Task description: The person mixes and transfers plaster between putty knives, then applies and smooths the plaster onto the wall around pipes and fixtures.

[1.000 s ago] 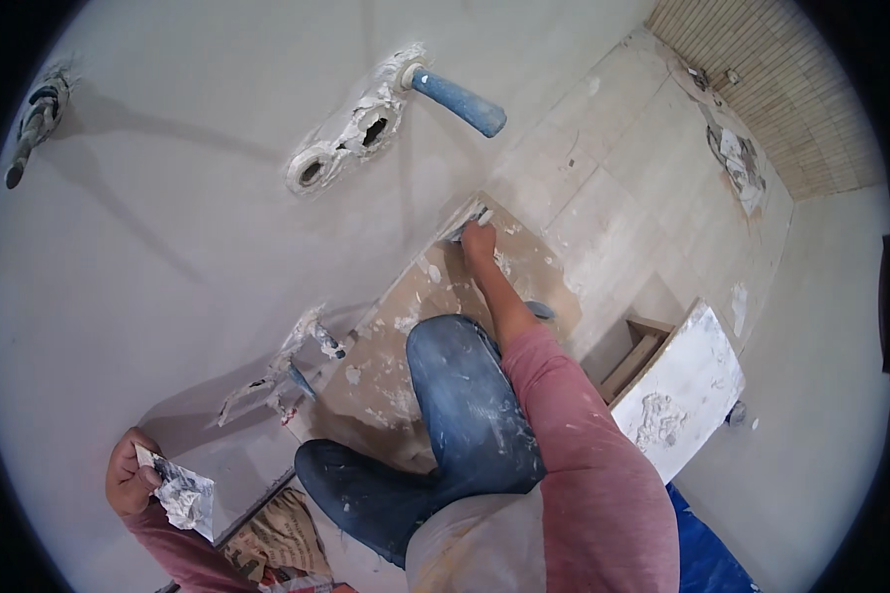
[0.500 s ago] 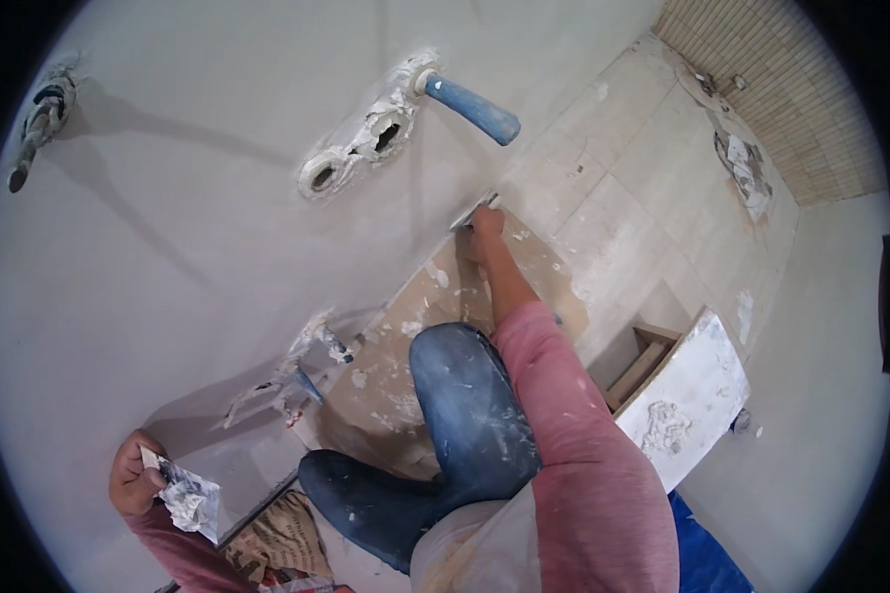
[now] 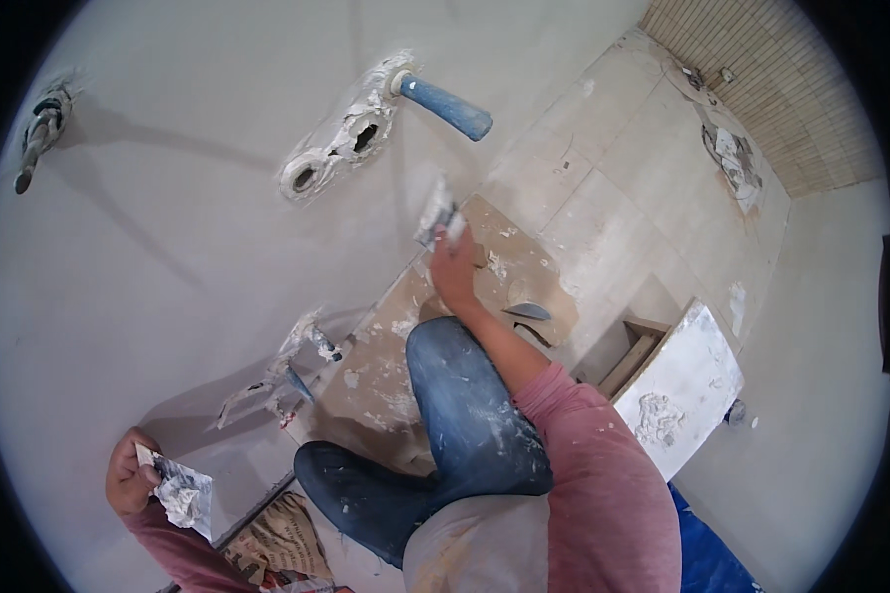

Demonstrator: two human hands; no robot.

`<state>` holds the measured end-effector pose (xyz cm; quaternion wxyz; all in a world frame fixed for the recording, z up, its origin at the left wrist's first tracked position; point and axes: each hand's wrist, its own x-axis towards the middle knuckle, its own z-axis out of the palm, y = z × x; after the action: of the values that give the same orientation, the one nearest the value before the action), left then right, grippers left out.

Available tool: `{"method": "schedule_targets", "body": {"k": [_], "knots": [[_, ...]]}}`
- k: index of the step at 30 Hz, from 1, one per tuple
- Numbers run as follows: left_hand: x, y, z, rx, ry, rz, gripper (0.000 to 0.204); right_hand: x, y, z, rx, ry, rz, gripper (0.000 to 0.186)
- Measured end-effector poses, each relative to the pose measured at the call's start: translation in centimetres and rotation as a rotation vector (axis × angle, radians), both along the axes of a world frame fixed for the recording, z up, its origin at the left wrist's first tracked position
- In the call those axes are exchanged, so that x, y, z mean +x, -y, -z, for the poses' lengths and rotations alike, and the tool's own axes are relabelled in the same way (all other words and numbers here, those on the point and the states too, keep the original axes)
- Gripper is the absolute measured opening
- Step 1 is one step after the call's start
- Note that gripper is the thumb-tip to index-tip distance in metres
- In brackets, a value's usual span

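Note:
My left hand (image 3: pixel 127 474), closed, grips a flat square scraper (image 3: pixel 202 484) by one edge. A lump of white putty (image 3: pixel 180 502) lies on it. My right hand (image 3: pixel 453 267) is also closed, round a second scraper (image 3: pixel 435 223) that is blurred by motion and coated with white putty. This scraper is close to the foot of the pale plastered wall (image 3: pixel 237 257); whether it touches the wall I cannot tell. Under my right forearm a brown board (image 3: pixel 539 272), spotted with putty, lies on the floor.
A blue pipe (image 3: pixel 447 107) juts from the wall beside two rough holes. Lower down, short pipe stubs (image 3: pixel 326 346) stick out. A white board (image 3: pixel 692 385) bearing putty rests on a wooden frame (image 3: pixel 628 366) at right. A brown sack (image 3: pixel 279 539) lies near my left forearm.
My right hand has moved left and toward me with its scraper, whose putty-covered face now shows. A dark half-round cutout in the brown board is uncovered. My left hand has barely moved.

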<state>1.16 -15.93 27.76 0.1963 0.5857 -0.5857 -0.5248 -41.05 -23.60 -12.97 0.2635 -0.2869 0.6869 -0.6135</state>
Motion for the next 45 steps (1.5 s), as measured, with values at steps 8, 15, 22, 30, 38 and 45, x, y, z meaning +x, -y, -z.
{"method": "schedule_targets", "body": {"k": [8, 15, 22, 30, 38, 45], "knots": [[-0.7, 0.8, 0.2, 0.006, -0.029, 0.027, 0.051, -5.8, 3.6, 14.0, 0.397, 0.206, 0.176, 0.04], [-0.9, 0.3, -0.3, 0.008, -0.033, -0.001, 0.049, -4.5, 6.8, 15.1, 0.514, 0.225, 0.241, 0.041], [-1.1, 0.1, -0.4, 0.011, -0.049, -0.008, 0.048, -3.9, 8.4, 16.9, 0.531, 0.287, 0.201, 0.043], [-1.0, 0.6, -0.3, -0.008, -0.056, 0.049, 0.047, -3.6, 9.0, 5.9, 0.187, 0.388, 0.362, 0.037], [-2.1, 0.5, -0.3, 0.022, -0.096, 0.031, 0.045, 3.2, 2.8, -15.6, -0.242, -0.46, 0.143, 0.047], [-1.2, 0.1, -0.5, 0.033, -0.108, 0.043, 0.043, 0.7, -1.5, -3.9, -0.003, 0.132, 0.004, 0.036]]}}
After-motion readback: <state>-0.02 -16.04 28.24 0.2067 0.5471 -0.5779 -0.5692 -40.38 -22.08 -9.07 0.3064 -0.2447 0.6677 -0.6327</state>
